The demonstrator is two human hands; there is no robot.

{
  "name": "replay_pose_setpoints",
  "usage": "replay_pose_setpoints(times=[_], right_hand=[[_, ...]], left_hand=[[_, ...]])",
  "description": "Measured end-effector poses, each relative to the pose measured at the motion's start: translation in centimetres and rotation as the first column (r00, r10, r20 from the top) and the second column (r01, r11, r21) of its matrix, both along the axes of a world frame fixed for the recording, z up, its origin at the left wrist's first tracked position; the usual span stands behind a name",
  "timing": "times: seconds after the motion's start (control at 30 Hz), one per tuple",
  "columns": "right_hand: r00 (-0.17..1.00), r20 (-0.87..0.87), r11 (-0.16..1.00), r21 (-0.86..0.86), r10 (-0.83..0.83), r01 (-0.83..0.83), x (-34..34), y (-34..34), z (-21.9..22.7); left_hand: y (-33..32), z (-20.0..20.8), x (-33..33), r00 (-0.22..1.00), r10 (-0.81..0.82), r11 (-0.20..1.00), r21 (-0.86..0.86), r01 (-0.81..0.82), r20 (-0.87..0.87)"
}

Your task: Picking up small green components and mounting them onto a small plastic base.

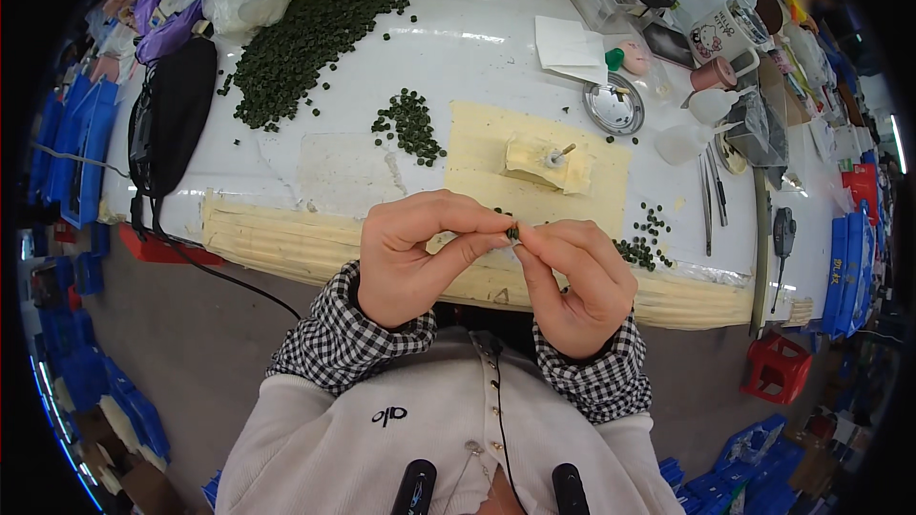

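Dark green, tiny: pinching one piece (pixel 512 232) in closed thumb-and-finger grips of left hand (pixel 410 253) and right hand (pixel 580 277), above the near side of the table (pixel 496 76), probably for steadiness; small heap (pixel 410 126) left, loose pieces (pixel 641 253) right, presumably for easy reach.

The place looks like a workshop for small-parts handwork: a white workbench (pixel 487 67), its front edge bound with yellowish tape (pixel 286 236), carries heaps of small dark pieces (pixel 310 33) and metal tweezers (pixel 706 205). Blue plastic bins (pixel 86 195) flank it, and a red stool (pixel 778 369) stands on grey floor (pixel 229 362).
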State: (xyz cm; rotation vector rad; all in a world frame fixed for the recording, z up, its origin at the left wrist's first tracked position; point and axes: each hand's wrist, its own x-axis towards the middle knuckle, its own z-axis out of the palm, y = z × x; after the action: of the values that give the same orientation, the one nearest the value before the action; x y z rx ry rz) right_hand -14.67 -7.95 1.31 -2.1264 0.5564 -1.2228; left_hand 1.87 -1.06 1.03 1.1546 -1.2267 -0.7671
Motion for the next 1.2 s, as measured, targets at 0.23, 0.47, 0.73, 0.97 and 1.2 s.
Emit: replay_pose_setpoints(times=[0.23,0.47,0.73,0.97,1.2], right_hand=[[1.0,-0.003,0.999,-0.028,0.016,-0.016,0.0,0.1,-0.1],[0.953,-0.145,0.958,0.069,-0.265,0.277,-2.9,-1.9,-0.6],[0.845,-0.467,0.964,-0.082,-0.261,0.253,-5.3,-1.5,-2.3],[0.832,-0.479,0.96,-0.153,-0.279,0.234,-3.9,-1.4,-2.7],[0.897,-0.355,0.965,-0.115,-0.263,0.237,-3.6,-1.0,-3.2]], left_hand=[[0.1,-0.1,0.1,1.0,-0.003,1.0,-0.011,0.003,0.023],[0.2,-0.3,0.9,0.958,-0.016,0.995,0.102,-0.013,0.286],[0.5,-2.1,1.5,0.888,-0.001,0.977,0.189,-0.098,0.461],[0.7,-1.6,3.3,0.861,0.25,0.937,0.114,-0.331,0.442],[0.0,-2.3,4.9,0.772,0.287,0.899,0.12,-0.422,0.567]])
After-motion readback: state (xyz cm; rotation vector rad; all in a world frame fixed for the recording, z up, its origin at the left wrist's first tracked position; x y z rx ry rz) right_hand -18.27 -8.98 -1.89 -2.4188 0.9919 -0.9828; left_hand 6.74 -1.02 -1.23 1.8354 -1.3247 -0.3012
